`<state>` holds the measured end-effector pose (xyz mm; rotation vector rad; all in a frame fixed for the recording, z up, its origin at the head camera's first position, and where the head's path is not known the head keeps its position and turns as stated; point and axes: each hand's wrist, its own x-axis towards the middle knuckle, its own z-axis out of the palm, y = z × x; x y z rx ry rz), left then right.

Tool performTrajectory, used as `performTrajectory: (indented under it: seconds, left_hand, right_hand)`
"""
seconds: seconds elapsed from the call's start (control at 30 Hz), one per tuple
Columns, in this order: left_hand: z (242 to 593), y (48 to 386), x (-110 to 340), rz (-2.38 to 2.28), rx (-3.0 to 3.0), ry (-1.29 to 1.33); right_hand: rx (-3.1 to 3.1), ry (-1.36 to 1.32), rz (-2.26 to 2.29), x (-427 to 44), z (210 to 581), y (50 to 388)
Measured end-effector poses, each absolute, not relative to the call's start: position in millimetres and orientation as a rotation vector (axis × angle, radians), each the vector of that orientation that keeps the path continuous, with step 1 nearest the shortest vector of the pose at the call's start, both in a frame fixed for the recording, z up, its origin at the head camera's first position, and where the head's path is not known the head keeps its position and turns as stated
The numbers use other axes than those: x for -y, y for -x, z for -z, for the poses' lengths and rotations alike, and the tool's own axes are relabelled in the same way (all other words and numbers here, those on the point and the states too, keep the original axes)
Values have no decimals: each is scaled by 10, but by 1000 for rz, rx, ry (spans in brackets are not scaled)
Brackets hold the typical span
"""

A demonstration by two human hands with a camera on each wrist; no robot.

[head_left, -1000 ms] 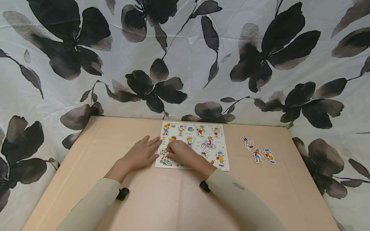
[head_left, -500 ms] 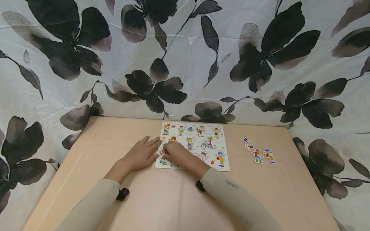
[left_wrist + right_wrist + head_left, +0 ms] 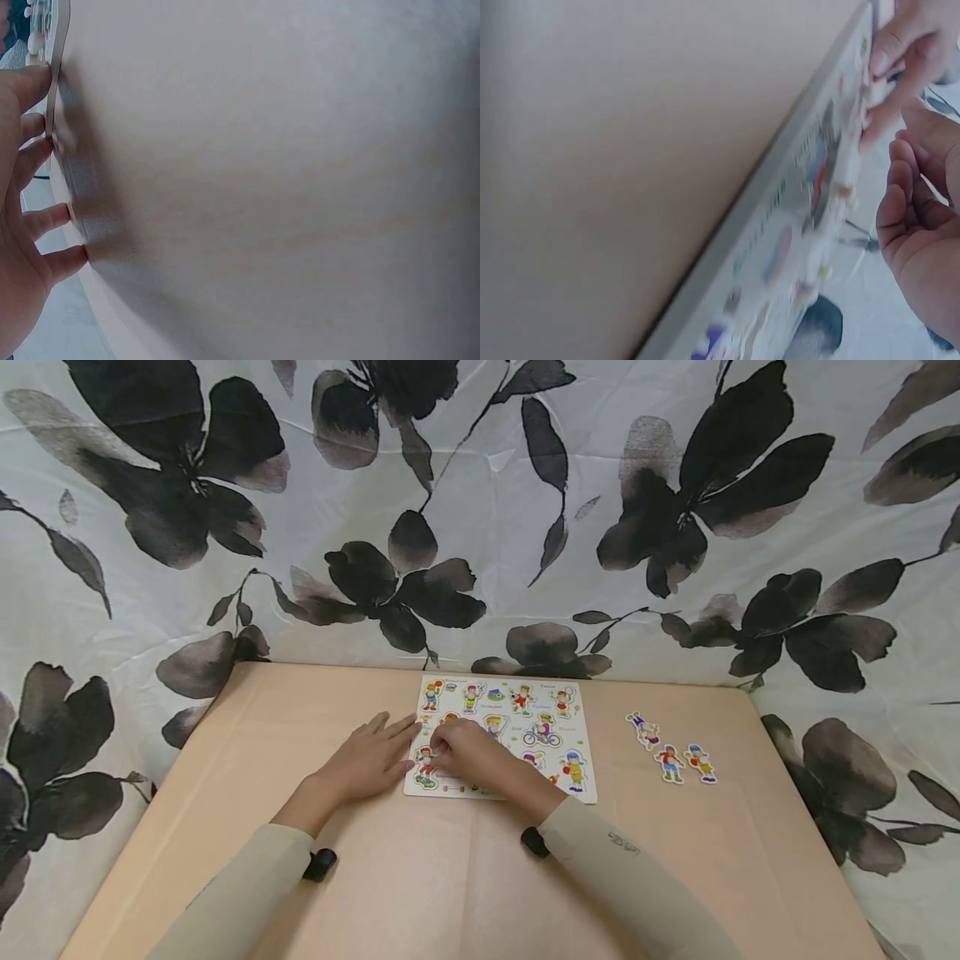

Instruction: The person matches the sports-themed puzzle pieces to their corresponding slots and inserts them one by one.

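The illustrated board [image 3: 566, 745] is touched along its left edge by the left hand [image 3: 366, 762], fingers spread; its lower-left part is overhung by the right hand [image 3: 472, 756], fingers curled together.

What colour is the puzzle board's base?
The puzzle board is white, with multicoloured figures; the head view shows it best.

Left forearm [image 3: 232, 889] comes in from the lower left of the frame, right forearm [image 3: 637, 881] from the lower right, so they kinda angle in toward each other. The left hand [image 3: 365, 758] is back-up just left of centre, fingers [image 3: 46, 219] pretty much straight and fanned out. The right hand [image 3: 480, 758] is near the middle, right beside it but not touching, knuckles up with the fingers curled in toward the palm.
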<state>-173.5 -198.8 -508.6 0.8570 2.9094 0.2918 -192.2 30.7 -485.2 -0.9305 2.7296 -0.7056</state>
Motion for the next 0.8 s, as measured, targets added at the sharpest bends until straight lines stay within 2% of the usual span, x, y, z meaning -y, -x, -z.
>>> performTrajectory:
  seconds: [0.3,0.6,0.8]
  left_hand:
    - [5073,1733,1985,-272,-2907,-854]
    - [5042,1714,1970,-286,-2902,-844]
    - [5025,1710,1960,-274,-2904,-855]
  right_hand:
    - [-2745,988,733,-784,4650,1857]
    - [-2798,899,835,-1381,4683,1820]
    - [-2850,727,855,-1851,4720,1772]
